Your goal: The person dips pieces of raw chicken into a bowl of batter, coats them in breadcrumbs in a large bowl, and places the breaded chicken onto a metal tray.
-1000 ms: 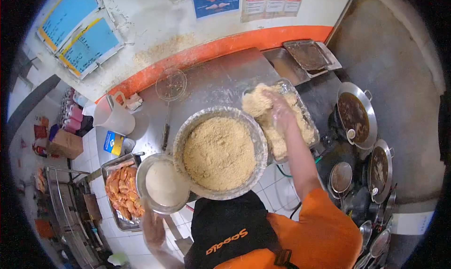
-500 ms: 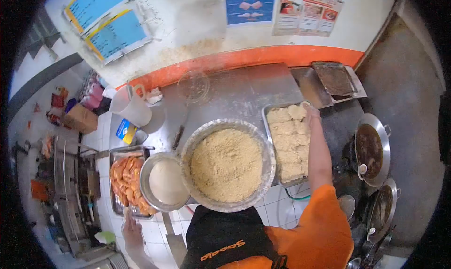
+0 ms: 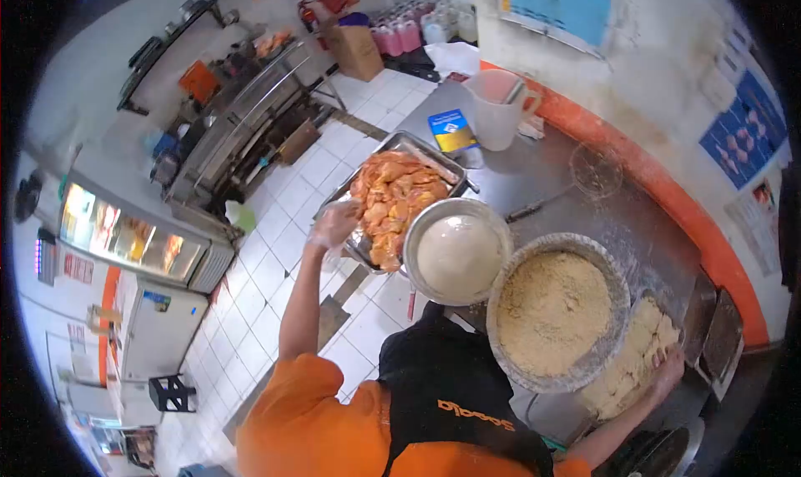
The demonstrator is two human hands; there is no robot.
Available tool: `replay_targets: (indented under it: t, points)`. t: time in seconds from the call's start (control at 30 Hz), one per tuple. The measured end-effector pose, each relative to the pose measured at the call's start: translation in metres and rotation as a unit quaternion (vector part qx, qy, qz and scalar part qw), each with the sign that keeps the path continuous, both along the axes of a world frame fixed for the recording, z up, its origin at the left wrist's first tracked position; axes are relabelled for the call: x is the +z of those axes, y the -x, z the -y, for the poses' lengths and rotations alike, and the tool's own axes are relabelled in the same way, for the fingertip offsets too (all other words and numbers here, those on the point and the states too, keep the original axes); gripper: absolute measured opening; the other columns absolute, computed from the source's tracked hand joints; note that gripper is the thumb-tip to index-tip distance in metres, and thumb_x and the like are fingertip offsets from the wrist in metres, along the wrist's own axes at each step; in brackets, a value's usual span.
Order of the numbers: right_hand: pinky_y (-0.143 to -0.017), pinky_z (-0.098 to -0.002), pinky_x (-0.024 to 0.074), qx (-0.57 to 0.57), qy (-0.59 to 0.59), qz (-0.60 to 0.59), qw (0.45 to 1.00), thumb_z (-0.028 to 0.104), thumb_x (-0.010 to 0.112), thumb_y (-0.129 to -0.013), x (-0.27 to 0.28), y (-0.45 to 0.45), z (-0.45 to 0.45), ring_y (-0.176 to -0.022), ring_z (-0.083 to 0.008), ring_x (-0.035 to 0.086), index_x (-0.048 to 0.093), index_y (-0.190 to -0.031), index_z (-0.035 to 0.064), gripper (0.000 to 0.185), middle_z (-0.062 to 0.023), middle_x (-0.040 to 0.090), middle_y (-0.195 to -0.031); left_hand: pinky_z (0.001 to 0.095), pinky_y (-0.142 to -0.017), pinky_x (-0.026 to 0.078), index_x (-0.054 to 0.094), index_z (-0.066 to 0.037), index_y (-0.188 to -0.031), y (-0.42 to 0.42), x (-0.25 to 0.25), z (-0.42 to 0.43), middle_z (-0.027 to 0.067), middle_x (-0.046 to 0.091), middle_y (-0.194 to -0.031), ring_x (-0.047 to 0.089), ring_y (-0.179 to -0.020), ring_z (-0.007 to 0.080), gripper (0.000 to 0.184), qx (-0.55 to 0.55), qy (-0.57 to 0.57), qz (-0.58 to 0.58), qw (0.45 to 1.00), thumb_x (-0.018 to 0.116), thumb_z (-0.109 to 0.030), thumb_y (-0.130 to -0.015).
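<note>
My left hand (image 3: 335, 225), in a clear glove, rests at the near left edge of a metal tray (image 3: 331, 202) of raw marinated chicken (image 3: 396, 198). Its fingers touch the pieces, and what they hold, if anything, is hidden. Right of that tray stands a metal bowl of pale batter (image 3: 458, 256), beside a larger bowl of crumbly flour (image 3: 555, 310). My right hand (image 3: 665, 370) lies at the right side of a tray of coated pieces (image 3: 627, 369), its fingers apart on the coating.
A white jug (image 3: 496, 114), a blue and yellow box (image 3: 452, 132) and a wire strainer (image 3: 596, 170) stand on the steel table (image 3: 546, 173). A shelf rack (image 3: 250, 110) and a lit display case (image 3: 125, 231) are at the left. A pan (image 3: 667, 452) shows at the lower right.
The view has swung left. My left hand has moved up to the raw chicken. My right hand spread coated pieces in the tray earlier and is now at that tray's right side.
</note>
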State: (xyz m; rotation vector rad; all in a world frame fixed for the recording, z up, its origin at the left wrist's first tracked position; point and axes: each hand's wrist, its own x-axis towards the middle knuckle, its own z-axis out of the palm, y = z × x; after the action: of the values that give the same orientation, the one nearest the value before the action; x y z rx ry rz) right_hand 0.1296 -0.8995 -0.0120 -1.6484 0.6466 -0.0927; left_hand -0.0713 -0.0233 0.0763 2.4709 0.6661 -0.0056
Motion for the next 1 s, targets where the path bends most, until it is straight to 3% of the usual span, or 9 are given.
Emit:
replay_targets:
  t: [0.23, 0.4, 0.5, 0.57, 0.67, 0.73, 0.8, 0.93, 1.0]
  points:
    - [-0.082, -0.0336, 0.056, 0.039, 0.016, 0.082, 0.996, 0.028, 0.064, -0.102, 0.071, 0.059, -0.082, -0.101, -0.0263, 0.067, 0.057, -0.138, 0.0059, 0.043, -0.0119, 0.065, -0.122, 0.0469, -0.093, 0.054, 0.065, -0.009, -0.128, -0.036, -0.098, -0.027, 0.0206, 0.07, -0.119, 0.068, -0.104, 0.0384, 0.042, 0.077, -0.193, -0.057, 0.977, 0.063, -0.023, -0.089]
    - [-0.082, -0.0324, 0.056, 0.026, 0.042, 0.087, 0.995, 0.028, 0.064, -0.102, 0.091, 0.089, -0.118, -0.099, -0.0217, 0.068, 0.059, -0.137, 0.0065, 0.041, -0.0105, 0.067, -0.118, 0.0473, -0.089, 0.054, 0.063, -0.01, -0.132, -0.053, -0.11, -0.056, 0.0201, 0.071, -0.115, 0.068, -0.101, 0.039, 0.044, 0.09, -0.185, -0.165, 0.965, 0.061, -0.025, -0.091]
    - [-0.071, -0.0245, 0.0553, -0.027, 0.08, 0.081, 0.993, 0.027, 0.065, -0.102, 0.111, 0.103, -0.162, -0.088, -0.013, 0.066, 0.059, -0.134, 0.0067, 0.038, -0.0032, 0.067, -0.109, 0.0476, -0.087, 0.054, 0.062, -0.011, -0.134, -0.044, -0.107, -0.075, 0.0198, 0.071, -0.113, 0.069, -0.099, 0.0393, 0.045, 0.096, -0.15, -0.182, 0.967, 0.059, -0.027, -0.092]
    - [-0.074, -0.0259, 0.0563, -0.01, 0.086, 0.086, 0.993, 0.027, 0.064, -0.102, 0.122, 0.109, -0.178, -0.09, -0.0137, 0.067, 0.059, -0.135, 0.0071, 0.039, -0.0043, 0.067, -0.11, 0.0478, -0.086, 0.054, 0.061, -0.012, -0.136, -0.037, -0.108, -0.088, 0.0196, 0.071, -0.112, 0.069, -0.098, 0.0396, 0.045, 0.102, -0.099, -0.116, 0.983, 0.058, -0.028, -0.093]
    - [-0.076, -0.0271, 0.0571, 0.012, 0.087, 0.09, 0.992, 0.026, 0.065, -0.101, 0.133, 0.113, -0.196, -0.092, -0.0146, 0.067, 0.059, -0.136, 0.0067, 0.04, -0.006, 0.067, -0.113, 0.0377, -0.078, 0.055, 0.062, -0.009, -0.136, -0.015, -0.121, -0.085, 0.009, 0.074, -0.109, 0.07, -0.091, 0.0237, 0.044, 0.123, 0.095, 0.127, 0.98, 0.055, -0.012, -0.092]
    - [-0.08, -0.0292, 0.0567, 0.02, 0.082, 0.122, 0.989, 0.028, 0.067, -0.1, 0.136, 0.11, -0.223, -0.097, -0.0189, 0.069, 0.06, -0.135, 0.0031, 0.044, -0.0112, 0.068, -0.119, 0.0323, -0.085, 0.054, 0.062, -0.007, -0.137, -0.014, -0.071, -0.059, 0.0089, 0.071, -0.119, 0.067, -0.104, 0.0191, 0.057, 0.159, 0.303, 0.209, 0.916, 0.053, 0.004, -0.082]
    - [-0.077, -0.0285, 0.0564, 0.045, 0.073, 0.134, 0.987, 0.027, 0.067, -0.1, 0.144, 0.107, -0.27, -0.093, -0.0169, 0.068, 0.061, -0.134, 0.0026, 0.042, -0.0095, 0.069, -0.115, 0.0316, -0.091, 0.052, 0.058, -0.005, -0.141, -0.016, -0.032, -0.02, 0.0112, 0.067, -0.126, 0.064, -0.112, 0.0193, 0.06, 0.099, 0.339, 0.276, 0.894, 0.055, 0.004, -0.081]
    - [-0.079, -0.0291, 0.0561, 0.231, -0.034, 0.076, 0.969, 0.017, 0.065, -0.097, 0.155, 0.097, -0.405, -0.096, -0.018, 0.068, 0.06, -0.134, 0.0014, 0.04, -0.0102, 0.069, -0.117, 0.0311, -0.102, 0.048, 0.054, 0.002, -0.143, -0.033, 0.01, 0.071, 0.013, 0.062, -0.134, 0.06, -0.122, 0.0208, 0.065, -0.011, 0.398, 0.316, 0.861, 0.061, 0.007, -0.079]
    - [-0.089, -0.0346, 0.0558, 0.409, -0.115, 0.11, 0.898, 0.016, 0.07, -0.096, 0.131, 0.089, -0.453, -0.107, -0.0227, 0.067, 0.055, -0.139, -0.0006, 0.049, -0.0141, 0.067, -0.123, 0.0338, -0.106, 0.047, 0.052, 0.003, -0.144, -0.047, 0.016, 0.117, 0.017, 0.061, -0.135, 0.059, -0.123, 0.0229, 0.063, -0.067, 0.491, 0.294, 0.817, 0.062, 0.006, -0.082]
